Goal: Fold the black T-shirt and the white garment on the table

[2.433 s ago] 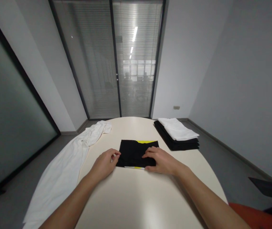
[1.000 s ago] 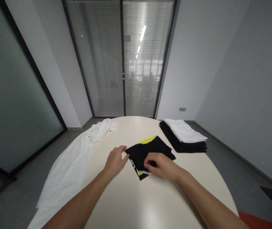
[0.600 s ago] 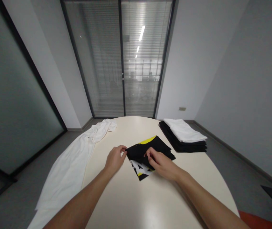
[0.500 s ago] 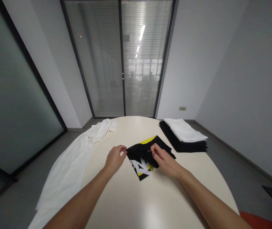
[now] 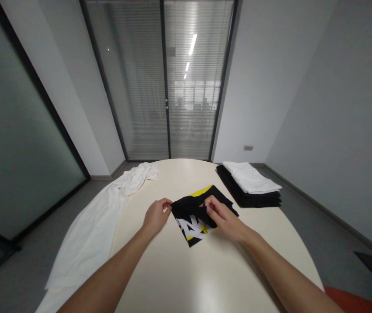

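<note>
A folded black cloth [image 5: 212, 199] with a bold white and yellow print lies at the middle of the table; its exact kind I cannot tell. My left hand [image 5: 155, 216] pinches its left corner between thumb and fingertips. On the right, a flap of the same cloth is gripped by my right hand [image 5: 222, 218], with the fingers curled. This flap is lifted a little, and the printed part shows below it. The right hand hides part of the cloth's right side.
A white garment [image 5: 88, 234] lies spread along the left side of the round table [image 5: 169, 278] and hangs over its edge. At the back right stands a stack of folded black cloths [image 5: 260, 202], topped by a folded white one [image 5: 251, 178].
The whole view has shifted very slightly to the left. Both hands keep their hold on the black cloth, which looks almost the same.
</note>
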`<state>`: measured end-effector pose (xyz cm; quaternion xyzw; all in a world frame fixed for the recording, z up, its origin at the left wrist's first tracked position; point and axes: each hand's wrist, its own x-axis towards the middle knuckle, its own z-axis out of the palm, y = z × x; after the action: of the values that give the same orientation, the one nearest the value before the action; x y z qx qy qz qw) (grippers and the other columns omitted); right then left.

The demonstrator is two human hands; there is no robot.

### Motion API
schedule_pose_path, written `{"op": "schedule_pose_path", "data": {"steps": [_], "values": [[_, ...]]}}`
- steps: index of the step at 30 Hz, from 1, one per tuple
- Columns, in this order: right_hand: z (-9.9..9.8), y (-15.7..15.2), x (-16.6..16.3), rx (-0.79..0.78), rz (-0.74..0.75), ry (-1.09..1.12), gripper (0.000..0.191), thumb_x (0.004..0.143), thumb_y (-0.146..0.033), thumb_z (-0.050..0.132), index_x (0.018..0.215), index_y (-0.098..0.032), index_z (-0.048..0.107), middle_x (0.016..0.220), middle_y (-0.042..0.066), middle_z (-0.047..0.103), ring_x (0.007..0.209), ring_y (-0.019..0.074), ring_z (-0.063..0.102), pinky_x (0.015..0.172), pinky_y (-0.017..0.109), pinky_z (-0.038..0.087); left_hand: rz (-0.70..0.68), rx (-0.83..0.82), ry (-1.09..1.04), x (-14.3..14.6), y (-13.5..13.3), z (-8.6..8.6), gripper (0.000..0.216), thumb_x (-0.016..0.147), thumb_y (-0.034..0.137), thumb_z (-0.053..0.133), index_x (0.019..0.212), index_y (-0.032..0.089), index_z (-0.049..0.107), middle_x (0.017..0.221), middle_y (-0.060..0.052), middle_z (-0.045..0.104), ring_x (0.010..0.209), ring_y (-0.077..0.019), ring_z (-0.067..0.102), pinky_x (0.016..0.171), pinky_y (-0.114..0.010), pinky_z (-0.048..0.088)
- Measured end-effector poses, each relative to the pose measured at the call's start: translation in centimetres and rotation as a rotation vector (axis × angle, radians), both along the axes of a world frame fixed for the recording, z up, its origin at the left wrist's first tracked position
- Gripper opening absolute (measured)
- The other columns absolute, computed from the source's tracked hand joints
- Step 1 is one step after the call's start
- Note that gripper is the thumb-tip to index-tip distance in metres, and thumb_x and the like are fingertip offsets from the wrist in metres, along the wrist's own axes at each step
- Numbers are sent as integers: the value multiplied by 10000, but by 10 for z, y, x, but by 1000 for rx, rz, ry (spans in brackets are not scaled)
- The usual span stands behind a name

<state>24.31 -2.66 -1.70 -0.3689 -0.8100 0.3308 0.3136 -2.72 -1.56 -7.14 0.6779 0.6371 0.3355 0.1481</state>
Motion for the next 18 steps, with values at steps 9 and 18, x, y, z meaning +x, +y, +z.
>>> {"op": "schedule_pose_path", "data": {"steps": [9, 18], "values": [[12, -18, -14, 234, 208, -361, 245, 820, -279, 686, 1043, -228, 597, 937, 13, 669, 802, 168, 613, 699, 259, 437, 10, 33, -40, -3, 0, 3, 209, 900, 156, 520, 967, 205, 713, 891, -27, 727, 834, -171, 663, 784, -281, 487], [-2, -9, -18, 241, 245, -306, 149, 920, -254, 587, 1010, -213, 698, 941, 36, 711, 869, 171, 660, 810, 272, 505, -372, 244, 229, 25, -35, 18, 451, 930, 299, 574, 1379, 249, 567, 1400, -100, 556, 1293, -276, 487, 1115, -464, 390]]}}
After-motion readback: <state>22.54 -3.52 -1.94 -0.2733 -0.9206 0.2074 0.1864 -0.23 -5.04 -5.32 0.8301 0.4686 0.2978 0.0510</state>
